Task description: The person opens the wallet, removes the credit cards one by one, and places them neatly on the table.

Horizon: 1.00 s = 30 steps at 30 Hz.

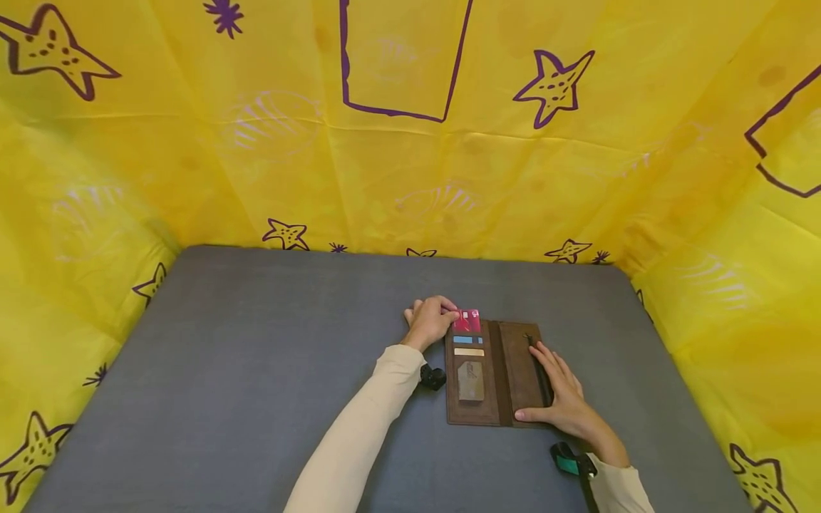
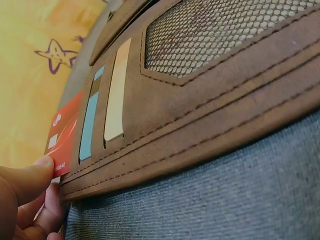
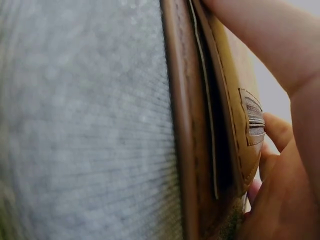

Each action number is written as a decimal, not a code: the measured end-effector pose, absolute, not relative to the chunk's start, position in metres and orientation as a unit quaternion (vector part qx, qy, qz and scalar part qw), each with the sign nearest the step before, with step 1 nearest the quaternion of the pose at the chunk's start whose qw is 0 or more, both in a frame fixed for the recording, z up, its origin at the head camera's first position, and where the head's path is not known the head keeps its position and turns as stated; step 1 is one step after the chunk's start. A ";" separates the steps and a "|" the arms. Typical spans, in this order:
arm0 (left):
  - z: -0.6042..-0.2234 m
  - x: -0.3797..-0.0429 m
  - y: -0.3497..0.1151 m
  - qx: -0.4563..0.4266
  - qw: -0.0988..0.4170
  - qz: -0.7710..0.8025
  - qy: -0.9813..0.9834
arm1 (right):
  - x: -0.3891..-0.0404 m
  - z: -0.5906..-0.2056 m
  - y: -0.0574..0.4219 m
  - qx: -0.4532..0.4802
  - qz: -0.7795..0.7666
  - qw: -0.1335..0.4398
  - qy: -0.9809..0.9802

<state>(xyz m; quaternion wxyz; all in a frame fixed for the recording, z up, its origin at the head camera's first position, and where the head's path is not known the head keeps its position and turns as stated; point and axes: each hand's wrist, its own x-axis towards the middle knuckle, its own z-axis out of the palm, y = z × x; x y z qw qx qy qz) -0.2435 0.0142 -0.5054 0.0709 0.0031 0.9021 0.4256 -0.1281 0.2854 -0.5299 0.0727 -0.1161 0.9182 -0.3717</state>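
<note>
A brown bifold wallet (image 1: 476,415) lies unfolded on the grey surface. My left hand (image 1: 431,322) pinches the outer corner of a red card (image 1: 468,320) at the top of the left panel. In the left wrist view, the thumb presses on the face of the card (image 2: 62,137), which sticks partly out of its slot. Below it a blue card (image 2: 90,120) and a cream card (image 2: 118,95) sit in their slots, above a mesh window (image 2: 200,42). My right hand (image 1: 567,399) rests spread on the right panel, thumb near the lower edge, fingers by the zipper (image 3: 256,120).
The grey tabletop (image 1: 256,370) stretches left of the wallet and behind it. Yellow cloth (image 1: 385,178) with starfish drawings hangs round the back and sides. A black wrist camera (image 1: 432,377) sits beside the wallet's left edge, another (image 1: 566,458) below its right corner.
</note>
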 end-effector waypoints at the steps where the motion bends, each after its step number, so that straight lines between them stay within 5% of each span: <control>1: -0.505 -0.244 0.014 0.002 0.071 0.429 0.900 | -0.128 -0.530 0.285 -0.115 -0.371 0.072 0.919; 9: -0.503 -0.254 0.014 -0.014 0.070 0.487 0.871 | -0.128 -0.531 0.284 -0.117 -0.373 0.070 0.918; 20: -0.515 -0.265 -0.005 -0.085 -0.055 0.596 0.796 | -0.128 -0.530 0.287 -0.117 -0.372 0.073 0.918; 30: -0.516 -0.260 -0.026 -0.080 -0.052 0.599 0.795 | -0.128 -0.531 0.286 -0.114 -0.367 0.078 0.920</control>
